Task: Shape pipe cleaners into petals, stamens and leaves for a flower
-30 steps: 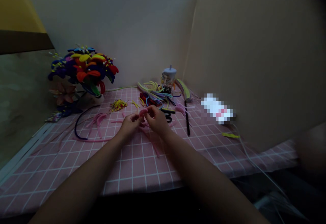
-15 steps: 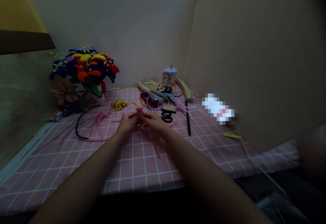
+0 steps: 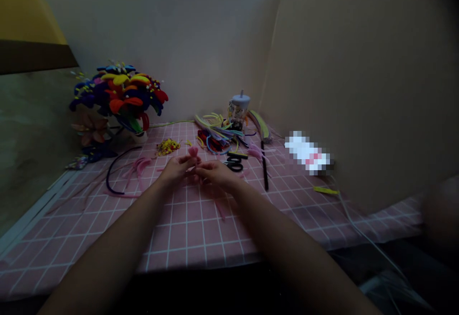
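Between my two hands, over the middle of the table, is a small pink pipe-cleaner flower (image 3: pixel 193 151) with its head pointing up and away. My left hand (image 3: pixel 175 170) pinches it just under the head. Close beside it, my right hand (image 3: pixel 217 174) has its fingers closed at the lower, stem part, which they mostly hide. Pink pipe cleaners (image 3: pixel 219 207) lie on the cloth beneath my hands. Black-handled scissors (image 3: pixel 234 164) rest just right of my right hand. Left of my hands lie bent pink pipe-cleaner pieces (image 3: pixel 140 166) and a dark purple pipe cleaner (image 3: pixel 109 174).
Pipe-cleaner flowers (image 3: pixel 122 95) stand in a bunch at back left. Behind my hands are a pile of yellow and red bits (image 3: pixel 168 146), coloured pipe cleaners (image 3: pixel 218 135) and a lidded cup (image 3: pixel 239 109). A blurred-out bright device (image 3: pixel 306 152) and a white cable (image 3: pixel 358 229) are on the right.
The pink flower's head now stands further clear of my fingers. My right hand has shifted slightly down, toward the stem; my left hand still pinches below the head.
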### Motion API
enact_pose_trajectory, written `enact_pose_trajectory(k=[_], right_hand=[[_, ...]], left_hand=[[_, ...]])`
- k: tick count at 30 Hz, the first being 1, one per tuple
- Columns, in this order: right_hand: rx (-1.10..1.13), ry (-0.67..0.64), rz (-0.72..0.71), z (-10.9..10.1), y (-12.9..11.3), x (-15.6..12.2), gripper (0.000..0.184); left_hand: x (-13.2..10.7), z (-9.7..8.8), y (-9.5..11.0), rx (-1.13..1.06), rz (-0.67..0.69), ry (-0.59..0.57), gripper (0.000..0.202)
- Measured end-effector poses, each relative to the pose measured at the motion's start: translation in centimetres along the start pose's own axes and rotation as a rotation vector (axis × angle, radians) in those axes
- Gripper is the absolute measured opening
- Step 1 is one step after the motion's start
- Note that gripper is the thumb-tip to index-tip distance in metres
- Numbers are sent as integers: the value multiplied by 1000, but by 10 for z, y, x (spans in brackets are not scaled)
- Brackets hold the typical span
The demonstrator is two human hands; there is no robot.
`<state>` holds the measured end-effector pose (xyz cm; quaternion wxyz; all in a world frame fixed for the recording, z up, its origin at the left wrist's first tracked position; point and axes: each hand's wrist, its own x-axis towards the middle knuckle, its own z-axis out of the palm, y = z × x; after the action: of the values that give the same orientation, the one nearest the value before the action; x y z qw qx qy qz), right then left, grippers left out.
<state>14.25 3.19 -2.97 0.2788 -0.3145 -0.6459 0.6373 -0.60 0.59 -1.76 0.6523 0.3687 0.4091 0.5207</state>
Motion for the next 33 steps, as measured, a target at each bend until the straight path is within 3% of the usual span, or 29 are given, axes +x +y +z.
enact_pose_trajectory(k=[7, 13, 22, 27, 30, 33], right_hand=[[16, 7, 2, 4, -1, -2, 19], [162, 6, 170, 9, -6, -7, 16], [256, -12, 187, 7, -4, -4, 13], [246, -4, 232, 15, -4, -8, 10], [159, 37, 210, 15, -3, -7, 7], [30, 121, 126, 9, -2, -2, 6]], left_hand=[[-2, 2, 4, 13, 14, 35, 29], [-2, 0, 11, -9, 53, 83, 10], [2, 2, 9, -31, 102, 166, 9], [9, -12, 12, -57, 203, 295, 11], [13, -26, 21, 79, 241, 357, 18], [13, -40, 37, 426, 289, 470, 23]])
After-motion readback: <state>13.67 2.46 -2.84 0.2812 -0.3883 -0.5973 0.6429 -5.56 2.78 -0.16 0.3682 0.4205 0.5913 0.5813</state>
